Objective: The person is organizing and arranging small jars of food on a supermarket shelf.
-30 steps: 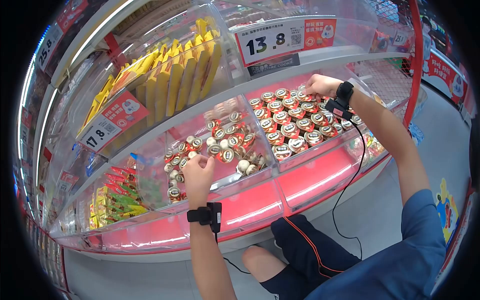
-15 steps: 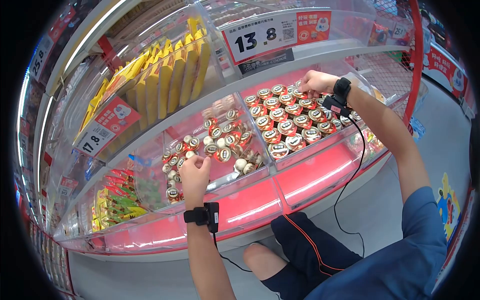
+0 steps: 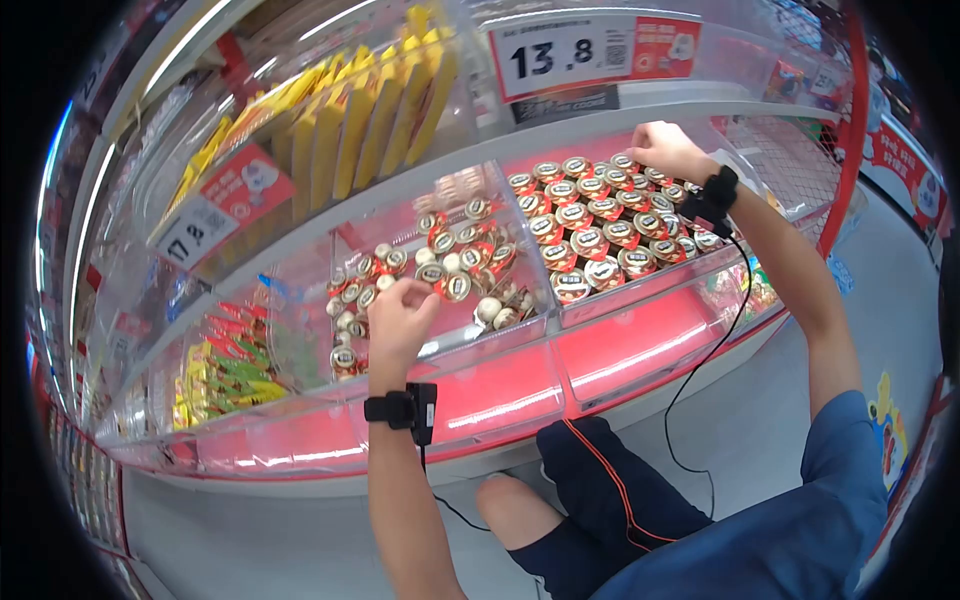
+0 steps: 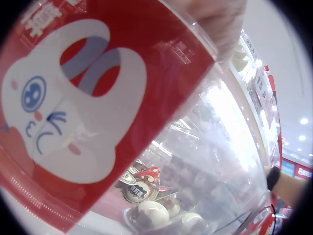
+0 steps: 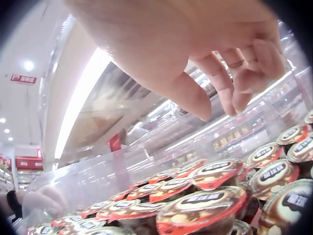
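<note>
My right hand (image 3: 668,152) hovers over the back of the right bin, fingers loosely bent and holding nothing. In the right wrist view its fingertips (image 5: 234,110) hang above the dessert-like cups (image 5: 203,208), which have round lids and red rims. These cups stand upright in close rows. At the left bin, my left hand (image 3: 400,325) grips the front rim with bent fingers. In the left wrist view, that hand (image 4: 217,24) lies at the clear wall's edge above a red cartoon label (image 4: 151,44); its fingertips are hidden there. Similar cups (image 3: 456,287) lie jumbled inside, some tipped over.
A clear divider (image 3: 522,235) separates the two bins. Yellow packets (image 3: 350,140) fill a higher bin, with price signs (image 3: 560,60) in front of the upper shelf. Colourful snack packets (image 3: 235,365) stand at left. A cable (image 3: 690,360) hangs from the right wrist.
My right hand has drawn up and to the right, off the back-row cups its fingertips were at. My left hand stays at the left bin's rim. The head view has shifted slightly.
</note>
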A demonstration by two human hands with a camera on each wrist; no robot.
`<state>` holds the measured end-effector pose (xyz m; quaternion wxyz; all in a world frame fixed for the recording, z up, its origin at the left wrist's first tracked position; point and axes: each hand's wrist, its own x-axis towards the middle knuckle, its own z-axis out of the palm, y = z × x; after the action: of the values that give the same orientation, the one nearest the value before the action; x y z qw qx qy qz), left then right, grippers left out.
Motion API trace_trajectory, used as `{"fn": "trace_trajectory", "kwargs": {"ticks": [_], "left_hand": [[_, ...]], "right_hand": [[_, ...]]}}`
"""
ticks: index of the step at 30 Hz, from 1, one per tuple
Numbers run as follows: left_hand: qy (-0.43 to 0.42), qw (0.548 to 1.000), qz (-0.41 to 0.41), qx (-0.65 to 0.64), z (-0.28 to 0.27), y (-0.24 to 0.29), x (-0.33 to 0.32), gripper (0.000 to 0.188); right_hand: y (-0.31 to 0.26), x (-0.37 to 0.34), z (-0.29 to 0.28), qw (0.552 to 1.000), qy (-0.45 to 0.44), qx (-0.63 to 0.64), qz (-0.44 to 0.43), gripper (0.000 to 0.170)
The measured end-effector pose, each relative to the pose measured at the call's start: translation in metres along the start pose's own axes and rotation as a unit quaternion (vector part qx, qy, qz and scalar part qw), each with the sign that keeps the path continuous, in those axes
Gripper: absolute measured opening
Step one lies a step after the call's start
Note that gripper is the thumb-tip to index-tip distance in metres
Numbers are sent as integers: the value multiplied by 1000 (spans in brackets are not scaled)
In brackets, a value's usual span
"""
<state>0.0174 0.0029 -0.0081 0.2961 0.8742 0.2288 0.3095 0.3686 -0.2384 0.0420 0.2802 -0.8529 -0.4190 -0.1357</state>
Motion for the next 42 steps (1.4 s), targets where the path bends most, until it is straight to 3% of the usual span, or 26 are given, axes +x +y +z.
{"fn": "trace_trajectory", "kwargs": {"ticks": [1, 2, 3, 5, 8, 10, 12, 14, 16, 19, 20, 24, 27, 29, 30, 33, 34, 37, 38, 42], "left_hand": [[-38, 999, 26, -3, -1, -3, 1, 25], [-79, 996, 20, -33, -2, -6, 3, 31], [-99, 994, 16, -39, -3, -12, 4, 34], [-97, 995, 26, -28, -6, -10, 5, 38], [-84, 993, 12, -80, -6, -12, 6, 41], [-72, 979, -16, -191, -6, -9, 5, 42], [-65, 950, -26, -304, -11, -8, 4, 44], [-57, 923, -38, -378, -15, -12, 1, 43], [-37, 892, -11, -450, -16, -11, -1, 43], [-21, 875, -79, -476, -22, -10, -2, 37], [-15, 899, -87, -429, -21, -7, -2, 37], [-27, 889, -112, -444, -17, -2, 0, 41], [-9, 924, -152, -350, -13, -27, 11, 41], [-92, 962, -165, -196, -9, -31, 13, 42], [-129, 971, -167, -114, -6, -31, 14, 43], [-222, 952, -196, 79, 1, -29, 17, 49], [-253, 937, -224, 91, -4, -16, 17, 51], [-299, 908, -233, 180, 1, -20, 21, 52], [-259, 918, -205, 221, 6, -23, 18, 49], [-236, 920, -183, 254, 8, -15, 12, 47]], "right_hand": [[-20, -12, -10, 1000, 3, 7, -21, 27], [-40, -27, -16, 995, 26, -2, -97, 24], [-73, -46, -22, 997, 18, 21, -72, 20], [-107, -70, -20, 987, -19, 107, -122, 19], [-159, -93, -15, 946, -44, 112, -302, 11], [-190, -94, 5, 914, -14, 25, -405, 16], [-220, -78, 34, 871, -55, -106, -477, 20], [-254, -67, 50, 868, -121, -110, -468, 23], [-276, -55, 78, 875, -108, -42, -470, 17], [-286, -35, 111, 870, -133, 13, -475, 22], [-284, -28, 118, 866, -152, 22, -476, 27], [-270, -22, 89, 910, -200, 48, -360, 29], [-240, -34, 61, 926, -145, 62, -342, 29], [-220, -48, 45, 931, -83, 60, -350, 28], [-216, -56, 30, 936, -105, 115, -317, 29], [-183, -68, 5, 919, 2, 100, -381, 29], [-172, -72, -3, 909, 37, 37, -414, 28], [-142, -76, -25, 941, 13, 36, -337, 28], [-129, -68, -29, 949, 17, -4, -314, 28], [-67, -33, -22, 992, -50, 7, -115, 29]]}}
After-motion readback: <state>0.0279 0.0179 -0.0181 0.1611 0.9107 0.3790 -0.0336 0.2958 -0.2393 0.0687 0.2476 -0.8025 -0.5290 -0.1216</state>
